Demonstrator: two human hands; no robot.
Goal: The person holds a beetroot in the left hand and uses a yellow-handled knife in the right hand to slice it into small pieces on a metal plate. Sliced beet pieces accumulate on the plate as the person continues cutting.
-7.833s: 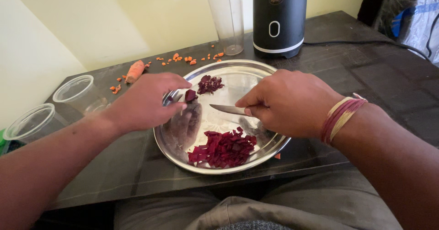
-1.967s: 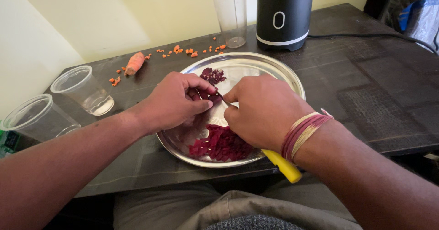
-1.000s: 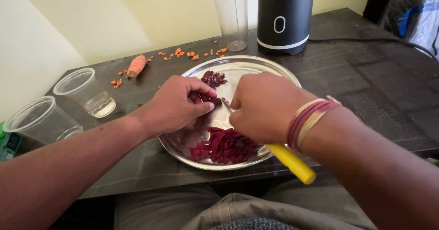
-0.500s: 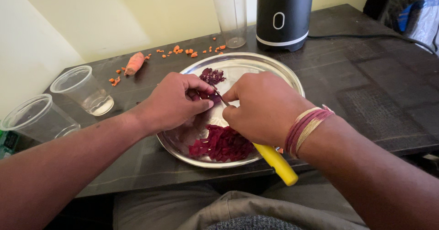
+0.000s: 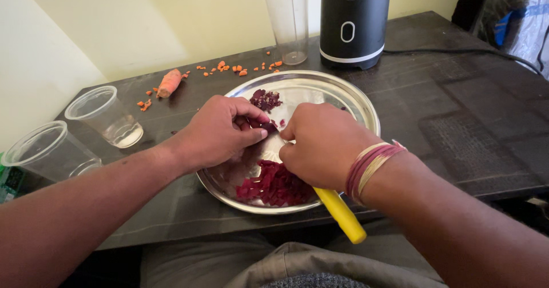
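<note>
A small piece of beetroot (image 5: 267,125) is pinched between the thumb and fingertips of the left hand (image 5: 220,132), which is closed on it over the middle of a round steel plate (image 5: 366,108). The right hand (image 5: 320,145) is wrapped shut around a yellow-handled knife (image 5: 341,215), whose handle juts out behind the hand toward the wearer; the blade is hidden between the two hands, so its contact with the beetroot piece cannot be told. The two hands are seen almost touching, knuckle to fingertip.

Just below the right hand, a heap of chopped beetroot (image 5: 273,186) is piled on the near part of the plate. A smaller dark clump of beetroot (image 5: 265,99) is left just beyond the left hand, near the plate's far rim. Red and yellow threads (image 5: 370,163) are worn at the right wrist.

Beyond the hands, a carrot stub (image 5: 169,83) and scattered carrot bits (image 5: 240,69) are strewn on the dark counter (image 5: 457,110). A tall clear jar (image 5: 287,19) and a black blender base (image 5: 353,22) are stood past the plate, against the wall. Two clear plastic cups (image 5: 108,116) are set well to the left of the left hand.
</note>
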